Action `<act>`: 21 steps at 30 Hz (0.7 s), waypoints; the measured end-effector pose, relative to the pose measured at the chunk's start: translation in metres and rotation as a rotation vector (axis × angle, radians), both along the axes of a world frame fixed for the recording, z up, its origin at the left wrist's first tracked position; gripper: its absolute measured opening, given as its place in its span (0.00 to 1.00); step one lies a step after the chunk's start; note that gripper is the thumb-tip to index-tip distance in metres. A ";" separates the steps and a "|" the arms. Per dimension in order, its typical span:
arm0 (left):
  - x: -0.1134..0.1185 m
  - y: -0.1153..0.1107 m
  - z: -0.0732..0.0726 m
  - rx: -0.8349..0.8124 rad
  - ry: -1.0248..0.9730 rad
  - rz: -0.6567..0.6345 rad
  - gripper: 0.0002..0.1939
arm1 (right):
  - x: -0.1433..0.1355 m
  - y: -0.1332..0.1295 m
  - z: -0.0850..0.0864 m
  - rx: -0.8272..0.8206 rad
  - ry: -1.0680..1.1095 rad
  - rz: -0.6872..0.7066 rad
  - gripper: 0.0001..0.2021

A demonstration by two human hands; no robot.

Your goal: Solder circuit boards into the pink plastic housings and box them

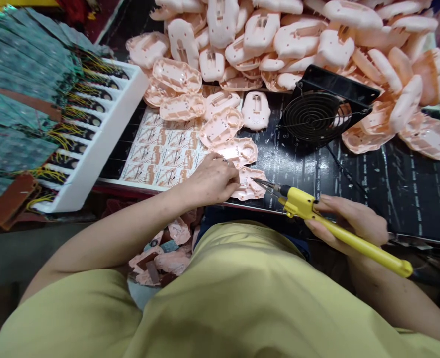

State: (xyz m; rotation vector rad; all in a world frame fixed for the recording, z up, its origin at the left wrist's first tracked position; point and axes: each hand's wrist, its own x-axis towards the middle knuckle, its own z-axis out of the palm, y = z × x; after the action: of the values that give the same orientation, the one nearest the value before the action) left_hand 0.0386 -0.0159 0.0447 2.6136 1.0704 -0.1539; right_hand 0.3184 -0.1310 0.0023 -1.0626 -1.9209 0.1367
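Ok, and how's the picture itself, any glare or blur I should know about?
Head view: pale glare on the black tabletop; green boards at far left look smeared; upper pink shells look somewhat washed out; yellow tool fairly crisp; wide-angle stretching seems strongest towards the edges.

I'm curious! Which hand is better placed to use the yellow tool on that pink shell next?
Right, I'd say. The right hand holds the yellow tool, tip at the pink shell; the left hand is at its left edge, without a tool.
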 end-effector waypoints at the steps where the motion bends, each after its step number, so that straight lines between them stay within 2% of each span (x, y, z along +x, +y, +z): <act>1: 0.000 0.000 0.000 0.004 -0.006 0.002 0.10 | -0.001 0.001 -0.001 0.003 -0.022 -0.015 0.29; 6: 0.002 0.000 0.001 0.031 -0.001 0.051 0.11 | -0.003 0.014 -0.001 0.013 0.021 0.073 0.21; 10: 0.008 0.002 0.002 0.059 0.075 0.021 0.12 | -0.004 0.023 -0.004 -0.008 0.143 0.195 0.13; 18: 0.012 0.006 0.004 0.070 0.110 -0.017 0.12 | -0.002 0.034 0.002 -0.064 0.076 0.310 0.09; 21: 0.013 0.006 0.005 0.055 0.124 -0.013 0.12 | 0.003 0.034 0.006 -0.055 0.081 0.311 0.09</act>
State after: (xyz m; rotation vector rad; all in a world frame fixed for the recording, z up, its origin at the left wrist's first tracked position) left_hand 0.0519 -0.0102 0.0501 2.6912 1.1131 -0.2977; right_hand 0.3215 -0.0968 0.0082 -0.7745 -2.0062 0.4025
